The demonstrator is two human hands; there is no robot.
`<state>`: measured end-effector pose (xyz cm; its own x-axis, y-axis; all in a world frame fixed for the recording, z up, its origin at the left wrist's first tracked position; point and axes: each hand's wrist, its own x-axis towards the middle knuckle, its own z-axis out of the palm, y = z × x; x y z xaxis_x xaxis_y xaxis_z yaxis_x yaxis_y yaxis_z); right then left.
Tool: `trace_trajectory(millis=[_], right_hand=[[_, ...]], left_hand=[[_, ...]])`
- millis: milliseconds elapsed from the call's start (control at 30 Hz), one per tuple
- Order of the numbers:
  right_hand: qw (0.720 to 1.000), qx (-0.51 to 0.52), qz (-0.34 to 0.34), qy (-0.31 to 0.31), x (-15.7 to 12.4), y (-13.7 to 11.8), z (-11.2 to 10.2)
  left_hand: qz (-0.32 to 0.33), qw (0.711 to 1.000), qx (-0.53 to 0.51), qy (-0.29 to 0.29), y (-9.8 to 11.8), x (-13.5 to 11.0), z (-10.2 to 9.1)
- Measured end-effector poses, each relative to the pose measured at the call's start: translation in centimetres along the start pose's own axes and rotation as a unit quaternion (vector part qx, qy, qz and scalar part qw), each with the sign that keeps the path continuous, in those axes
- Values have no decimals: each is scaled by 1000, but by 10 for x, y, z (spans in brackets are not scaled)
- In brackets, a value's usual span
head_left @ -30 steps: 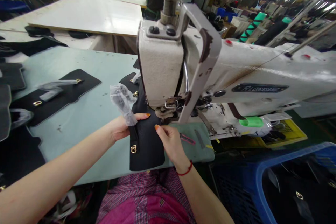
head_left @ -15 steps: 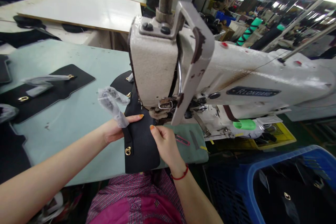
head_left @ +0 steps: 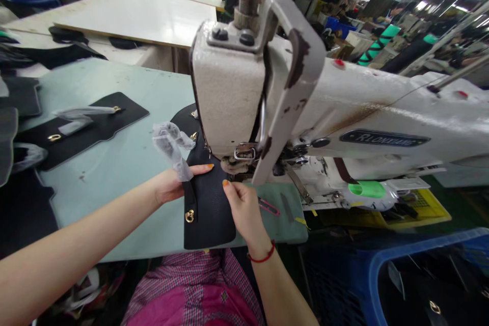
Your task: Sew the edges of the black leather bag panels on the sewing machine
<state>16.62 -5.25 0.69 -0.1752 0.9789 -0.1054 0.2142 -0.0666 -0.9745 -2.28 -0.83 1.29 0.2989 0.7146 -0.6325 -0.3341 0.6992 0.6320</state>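
Observation:
A black leather panel (head_left: pixel 208 209) with a gold clasp (head_left: pixel 189 216) lies under the head of a white sewing machine (head_left: pixel 237 91). My left hand (head_left: pixel 173 183) rests flat on the panel's left side, thumb stretched toward the presser foot (head_left: pixel 240 159), with a crumpled clear plastic wrap (head_left: pixel 171 147) sticking up by its fingers. My right hand (head_left: pixel 242 204) pinches the panel's right edge just below the presser foot.
More black panels with gold hardware (head_left: pixel 82 125) lie on the pale green table (head_left: pixel 122 163) at the left. Small pink snips (head_left: pixel 269 207) lie right of my right hand. A blue crate (head_left: pixel 389 275) with black pieces stands at the lower right. A person stands at the far table (head_left: pixel 137 15).
Both hands keep their hold on the panel by the presser foot. The view has shifted a little; the panel looks almost unmoved.

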Motion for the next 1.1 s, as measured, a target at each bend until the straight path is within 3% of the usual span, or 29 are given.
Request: trace_trajectory(millis=[400, 767, 1100], right_hand=[[1000, -5, -2, 4, 8, -8, 0], [1000, -19, -7, 15, 8, -11, -1], [987, -151, -36, 38, -1, -13, -7]], left_hand=[[6, 1000, 1, -26, 6, 12, -8], [13, 1000, -21, 15, 11, 5, 5], [32, 998, -16, 57, 4, -3, 7]])
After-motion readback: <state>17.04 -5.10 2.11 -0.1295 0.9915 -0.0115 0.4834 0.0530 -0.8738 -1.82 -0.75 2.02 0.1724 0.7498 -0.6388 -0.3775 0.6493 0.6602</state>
